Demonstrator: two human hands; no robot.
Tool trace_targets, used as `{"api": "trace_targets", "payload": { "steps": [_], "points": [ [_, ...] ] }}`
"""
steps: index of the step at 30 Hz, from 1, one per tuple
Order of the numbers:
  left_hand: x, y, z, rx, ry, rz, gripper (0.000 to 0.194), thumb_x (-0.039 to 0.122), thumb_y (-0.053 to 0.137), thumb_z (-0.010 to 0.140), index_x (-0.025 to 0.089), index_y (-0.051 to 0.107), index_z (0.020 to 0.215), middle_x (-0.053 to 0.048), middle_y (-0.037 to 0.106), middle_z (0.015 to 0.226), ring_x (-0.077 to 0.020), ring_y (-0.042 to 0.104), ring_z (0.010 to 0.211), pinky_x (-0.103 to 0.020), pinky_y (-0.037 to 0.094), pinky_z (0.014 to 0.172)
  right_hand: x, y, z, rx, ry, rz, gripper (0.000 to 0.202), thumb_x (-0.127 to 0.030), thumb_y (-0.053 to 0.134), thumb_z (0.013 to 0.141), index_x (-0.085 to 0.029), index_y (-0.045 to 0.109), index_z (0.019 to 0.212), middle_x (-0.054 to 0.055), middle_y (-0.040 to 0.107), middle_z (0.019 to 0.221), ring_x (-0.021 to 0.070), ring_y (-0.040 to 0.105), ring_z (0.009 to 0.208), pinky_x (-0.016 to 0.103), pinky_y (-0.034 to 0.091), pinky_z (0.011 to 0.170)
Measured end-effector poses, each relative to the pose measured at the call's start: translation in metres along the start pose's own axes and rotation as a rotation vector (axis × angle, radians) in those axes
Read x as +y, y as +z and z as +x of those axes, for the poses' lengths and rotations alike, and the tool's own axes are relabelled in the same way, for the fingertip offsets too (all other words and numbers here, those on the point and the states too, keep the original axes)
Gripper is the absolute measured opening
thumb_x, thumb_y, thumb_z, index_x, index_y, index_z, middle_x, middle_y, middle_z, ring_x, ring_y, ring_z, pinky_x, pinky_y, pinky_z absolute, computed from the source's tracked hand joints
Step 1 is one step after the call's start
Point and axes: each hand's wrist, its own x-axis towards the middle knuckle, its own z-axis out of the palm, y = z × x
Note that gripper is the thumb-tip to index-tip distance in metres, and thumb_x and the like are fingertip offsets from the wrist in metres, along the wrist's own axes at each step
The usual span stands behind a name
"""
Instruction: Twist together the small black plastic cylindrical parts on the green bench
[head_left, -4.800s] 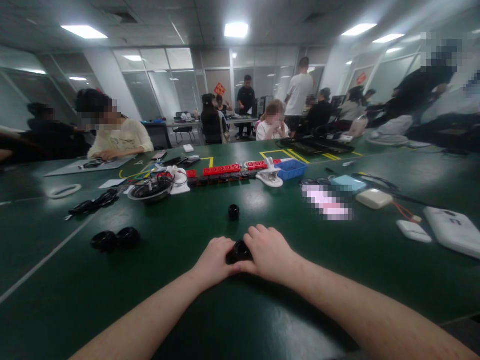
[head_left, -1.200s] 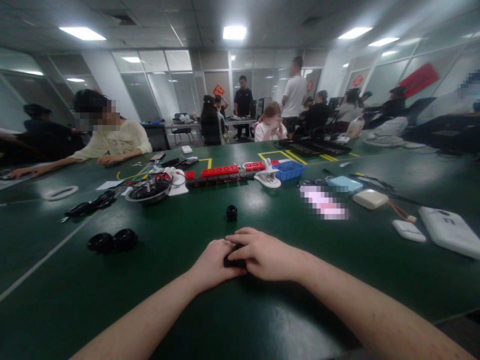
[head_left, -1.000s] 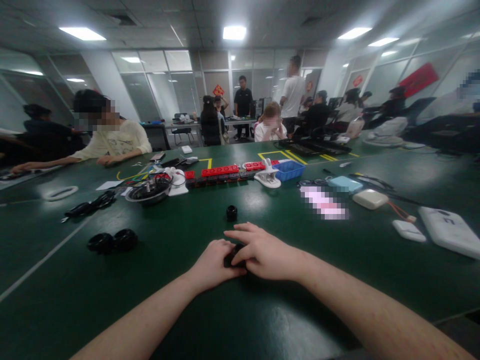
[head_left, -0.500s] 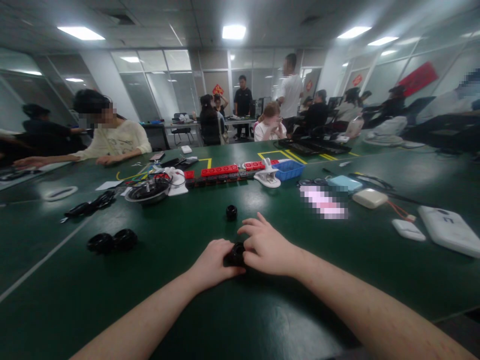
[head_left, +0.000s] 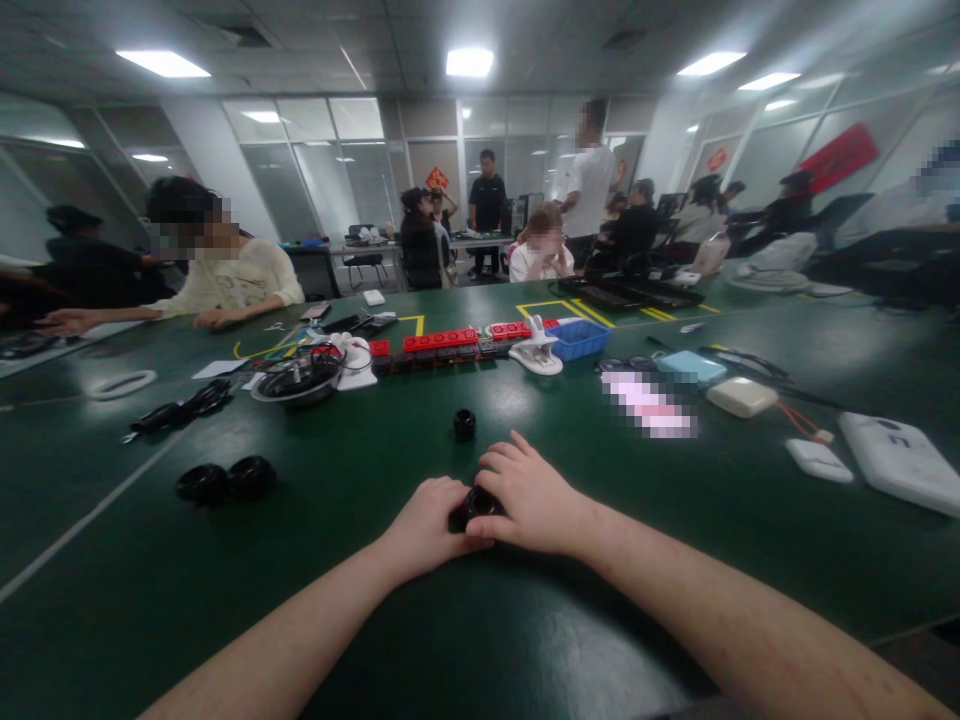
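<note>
Between my hands, low on the green table, is a glossy black ring-shaped piece [head_left: 481, 504], like a small tyre. My left hand [head_left: 427, 520] is closed on its left side, with the thumb along the near edge. My right hand [head_left: 531, 497] curls over the far and right side, thumb at the front. Fingers hide much of the piece, and I cannot tell whether a second one is under them. A similar black ring [head_left: 464, 425] stands just beyond my hands. Two more, a left ring [head_left: 202, 485] and its neighbour [head_left: 252, 478], sit side by side to the left.
Across the table [head_left: 360, 440] lie a metal bowl with black parts [head_left: 296, 385], a row of red-topped blocks [head_left: 440, 343], a white clip stand [head_left: 536, 350] and a blue basket [head_left: 577, 341]. White cases [head_left: 904, 460] lie right. A person [head_left: 232, 270] sits far left.
My right hand has closed in over the black ring, its fingers lower and its thumb now across the front. My left hand stays almost in place.
</note>
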Motion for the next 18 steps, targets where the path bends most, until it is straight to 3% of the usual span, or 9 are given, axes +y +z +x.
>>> {"api": "trace_targets", "payload": {
  "steps": [13, 18],
  "points": [
    [-0.0052, 0.0044, 0.0007, 0.0, -0.006, 0.008, 0.036, 0.053, 0.058, 0.07, 0.017, 0.057, 0.075, -0.002, 0.057, 0.073, -0.0184, 0.051, 0.069, -0.029, 0.038, 0.067, 0.0008, 0.0045, -0.0004, -0.005, -0.01, 0.041, 0.066, -0.07, 0.04, 0.072, -0.013, 0.058, 0.099, 0.011, 0.058, 0.094, 0.0245, 0.05, 0.091, 0.046, 0.031, 0.091],
    [-0.0027, 0.0015, 0.0005, -0.021, -0.02, -0.023, 0.033, 0.05, 0.059, 0.07, 0.018, 0.057, 0.077, -0.001, 0.058, 0.076, -0.0184, 0.052, 0.072, -0.03, 0.039, 0.07, -0.0001, 0.0065, -0.0005, -0.014, 0.031, 0.087, 0.056, -0.059, 0.049, 0.075, -0.013, 0.053, 0.108, 0.011, 0.057, 0.098, 0.0237, 0.049, 0.094, 0.041, 0.035, 0.087]
  ]
}}
